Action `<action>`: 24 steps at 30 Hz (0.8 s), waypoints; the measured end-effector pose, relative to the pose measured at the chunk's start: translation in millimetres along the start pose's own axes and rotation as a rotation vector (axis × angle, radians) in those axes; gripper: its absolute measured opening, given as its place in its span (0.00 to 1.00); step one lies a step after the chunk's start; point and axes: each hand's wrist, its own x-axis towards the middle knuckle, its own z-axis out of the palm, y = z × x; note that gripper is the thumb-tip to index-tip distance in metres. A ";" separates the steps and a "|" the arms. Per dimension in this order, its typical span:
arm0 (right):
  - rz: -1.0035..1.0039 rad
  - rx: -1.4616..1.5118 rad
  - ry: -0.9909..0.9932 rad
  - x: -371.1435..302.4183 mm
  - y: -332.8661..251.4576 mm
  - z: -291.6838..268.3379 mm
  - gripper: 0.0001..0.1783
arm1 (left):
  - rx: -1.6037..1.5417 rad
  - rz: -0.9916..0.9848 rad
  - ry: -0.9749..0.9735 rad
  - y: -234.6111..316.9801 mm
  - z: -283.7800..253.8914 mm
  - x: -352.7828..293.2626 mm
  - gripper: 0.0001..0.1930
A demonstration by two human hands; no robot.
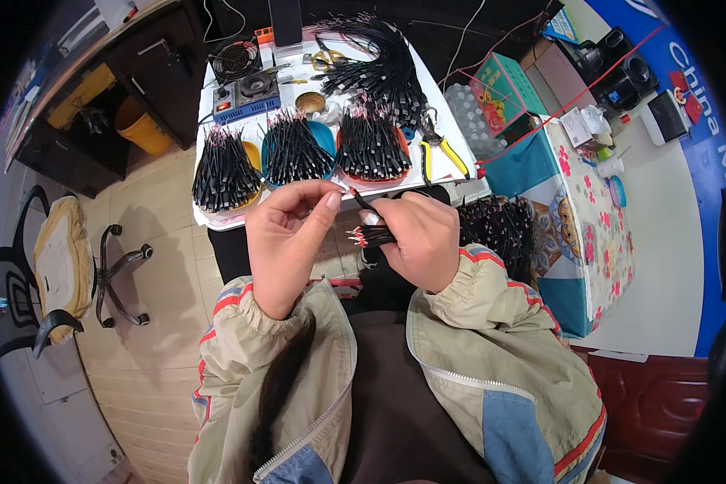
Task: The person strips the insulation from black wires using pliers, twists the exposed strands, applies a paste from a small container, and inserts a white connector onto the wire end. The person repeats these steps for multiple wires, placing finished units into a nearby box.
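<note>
In my right hand (422, 235) is a small bundle of short black cables (373, 235), with red and pale wire ends sticking out to the left. One black cable (364, 200) stands apart from the bundle, angled up and left between the right thumb and fingers. The thumb and forefinger of my left hand (292, 234) pinch together at that cable's thin wire end. Just beyond the hands, the white table (331, 187) bears three heaps of similar cables, in a yellow tray (254, 155), a blue tray (323, 137) and an orange tray (402, 145).
Yellow-handled pliers (440, 153) lie at the table's right. Behind the trays are a blue soldering device (248, 101), a round brown sponge-like pad (310, 102) and a long cable bundle (379, 73). More cables (496, 230) hang below right. An office chair (64, 258) stands left.
</note>
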 end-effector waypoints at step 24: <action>0.986 1.412 -0.507 9.0 13.9 -10.9 0.11 | 0.424 0.638 0.115 -14.8 7.9 8.1 0.05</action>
